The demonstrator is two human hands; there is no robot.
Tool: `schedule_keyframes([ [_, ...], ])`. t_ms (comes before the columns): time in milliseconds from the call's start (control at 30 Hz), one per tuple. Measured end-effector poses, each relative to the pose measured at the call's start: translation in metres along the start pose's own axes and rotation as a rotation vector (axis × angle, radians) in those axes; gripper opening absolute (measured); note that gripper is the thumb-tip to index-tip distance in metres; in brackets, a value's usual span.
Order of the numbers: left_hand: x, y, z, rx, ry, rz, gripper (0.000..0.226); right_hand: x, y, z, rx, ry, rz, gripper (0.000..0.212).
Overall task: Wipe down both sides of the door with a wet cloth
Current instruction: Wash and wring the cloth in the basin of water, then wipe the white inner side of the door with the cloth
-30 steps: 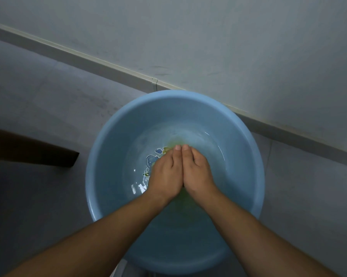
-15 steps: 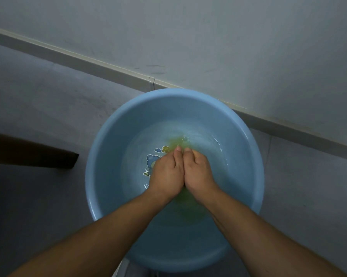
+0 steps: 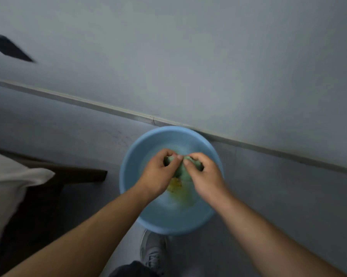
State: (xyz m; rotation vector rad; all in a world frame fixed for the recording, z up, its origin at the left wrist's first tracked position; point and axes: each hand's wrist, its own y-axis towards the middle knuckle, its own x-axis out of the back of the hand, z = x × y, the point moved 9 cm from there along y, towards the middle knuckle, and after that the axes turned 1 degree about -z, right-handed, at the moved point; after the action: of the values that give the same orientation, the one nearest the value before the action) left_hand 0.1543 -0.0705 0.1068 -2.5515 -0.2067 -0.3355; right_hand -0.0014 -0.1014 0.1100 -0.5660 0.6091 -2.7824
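Observation:
A round light-blue basin with water stands on the grey floor against the wall. Over it, my left hand and my right hand both grip a bunched green cloth, fingers curled round its two ends. The cloth is lifted above the water, and a yellowish patch shows in the basin under it. No door is in view. The picture is blurred by motion.
A pale wall with a baseboard runs diagonally behind the basin. Dark wooden furniture with white fabric lies at the left. A grey shoe stands just in front of the basin.
Both hands have come up out of the water with the green cloth bunched between them. The view has pulled back and up, so the basin looks smaller.

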Motion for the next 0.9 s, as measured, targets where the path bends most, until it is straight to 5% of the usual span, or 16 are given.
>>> schedule_keyframes([
  [233,0.009,-0.117,-0.205,-0.031,-0.162,0.165,0.010,0.126,-0.115,0.169,-0.082,0.229,-0.132,0.030],
  [467,-0.057,-0.238,-0.412,-0.150,-0.108,0.463,0.011,0.298,-0.257,0.285,-0.089,0.327,-0.391,0.037],
  [633,-0.162,-0.332,-0.513,-0.245,-0.055,0.691,0.012,0.424,-0.373,0.307,-0.101,0.401,-0.708,0.024],
  [900,-0.384,-0.513,-0.587,-0.406,0.168,1.043,0.022,0.609,-0.575,0.245,-0.142,0.464,-1.173,0.013],
])
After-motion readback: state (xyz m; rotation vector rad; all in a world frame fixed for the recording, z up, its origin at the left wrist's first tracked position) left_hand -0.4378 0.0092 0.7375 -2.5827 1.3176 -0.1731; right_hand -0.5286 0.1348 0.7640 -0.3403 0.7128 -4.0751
